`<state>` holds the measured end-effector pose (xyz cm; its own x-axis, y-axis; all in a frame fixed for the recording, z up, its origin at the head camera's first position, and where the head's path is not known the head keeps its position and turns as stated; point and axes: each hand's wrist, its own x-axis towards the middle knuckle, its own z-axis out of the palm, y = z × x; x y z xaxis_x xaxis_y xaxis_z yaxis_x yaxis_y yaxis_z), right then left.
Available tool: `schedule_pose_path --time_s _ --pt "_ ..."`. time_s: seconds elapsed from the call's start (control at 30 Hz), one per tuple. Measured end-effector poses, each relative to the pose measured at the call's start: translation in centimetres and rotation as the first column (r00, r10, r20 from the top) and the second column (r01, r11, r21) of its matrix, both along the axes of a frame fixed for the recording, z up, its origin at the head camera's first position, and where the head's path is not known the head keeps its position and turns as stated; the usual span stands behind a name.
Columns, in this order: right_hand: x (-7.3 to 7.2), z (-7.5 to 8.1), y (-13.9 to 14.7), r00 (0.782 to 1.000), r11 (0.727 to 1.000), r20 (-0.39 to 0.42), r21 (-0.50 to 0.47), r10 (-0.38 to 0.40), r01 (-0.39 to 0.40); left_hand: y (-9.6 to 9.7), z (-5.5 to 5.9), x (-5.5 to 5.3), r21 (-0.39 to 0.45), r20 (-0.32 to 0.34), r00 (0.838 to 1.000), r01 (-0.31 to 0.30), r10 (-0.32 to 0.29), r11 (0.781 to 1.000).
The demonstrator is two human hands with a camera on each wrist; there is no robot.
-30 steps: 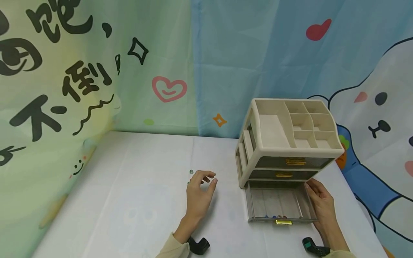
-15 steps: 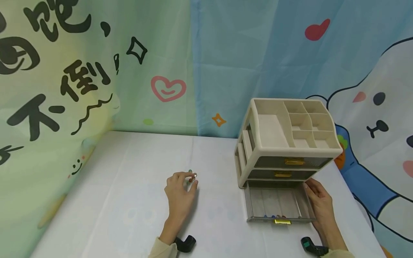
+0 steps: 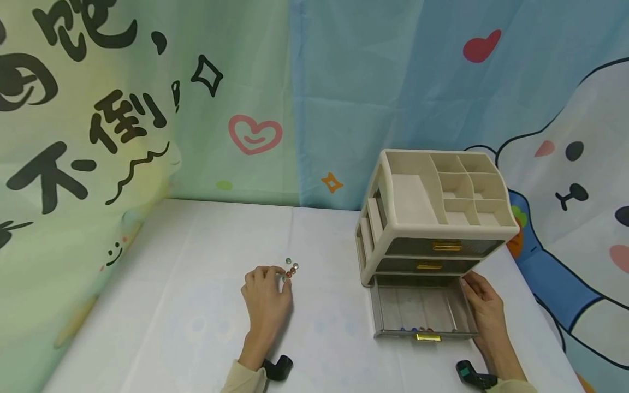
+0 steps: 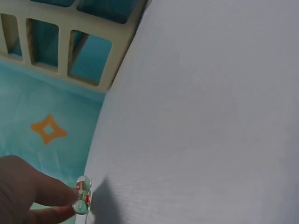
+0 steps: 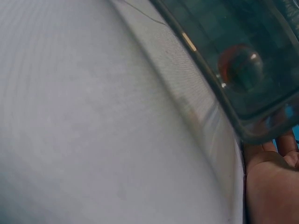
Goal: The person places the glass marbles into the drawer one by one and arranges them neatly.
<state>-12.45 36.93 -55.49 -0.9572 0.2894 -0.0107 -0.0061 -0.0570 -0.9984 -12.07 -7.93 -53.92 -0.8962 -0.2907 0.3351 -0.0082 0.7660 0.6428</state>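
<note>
At mid-table my left hand (image 3: 267, 300) has thumb and forefinger together at a small group of clear glass marbles, some with red or green inside. It pinches the nearest, a greenish marble (image 4: 81, 205); the rest, including a red marble (image 3: 289, 274) and a far green marble (image 3: 288, 261), lie just beyond the fingertips. My right hand (image 3: 488, 314) holds the right side of the pulled-out bottom drawer (image 3: 425, 305). Its fingertips are partly hidden behind the drawer. Several blue and reddish marbles (image 3: 422, 329) lie along the drawer's front; one marble (image 5: 240, 67) shows through its wall.
The cream desktop cabinet (image 3: 439, 188) stands at the right, with open compartments on top and two shut dark drawers (image 3: 447, 247) with gold handles. A white cloth covers the table (image 3: 196, 305). A printed curtain (image 3: 339, 103) hangs behind it.
My left hand has moved left and back from beside the marbles, bringing thumb and forefinger onto one; more marbles show on the table now. My right hand stays at the drawer.
</note>
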Motion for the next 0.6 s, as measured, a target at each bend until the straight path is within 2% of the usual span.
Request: schedule_pose_path --time_s 0.2,0.43,0.6 --pt "-0.09 0.05 -0.22 1.0 1.0 0.003 -0.008 0.0 0.0 -0.23 0.0 -0.05 -0.06 0.009 1.0 0.002 -0.001 0.998" --pt "-0.09 0.08 -0.1 1.0 1.0 -0.03 -0.019 0.005 -0.006 -0.42 -0.01 -0.12 -0.088 0.03 0.999 0.017 -0.015 0.996" --pt "0.02 0.0 0.0 0.999 0.999 -0.052 -0.038 0.016 -0.018 -0.87 0.05 -0.34 -0.117 0.069 0.997 0.048 -0.04 0.992"
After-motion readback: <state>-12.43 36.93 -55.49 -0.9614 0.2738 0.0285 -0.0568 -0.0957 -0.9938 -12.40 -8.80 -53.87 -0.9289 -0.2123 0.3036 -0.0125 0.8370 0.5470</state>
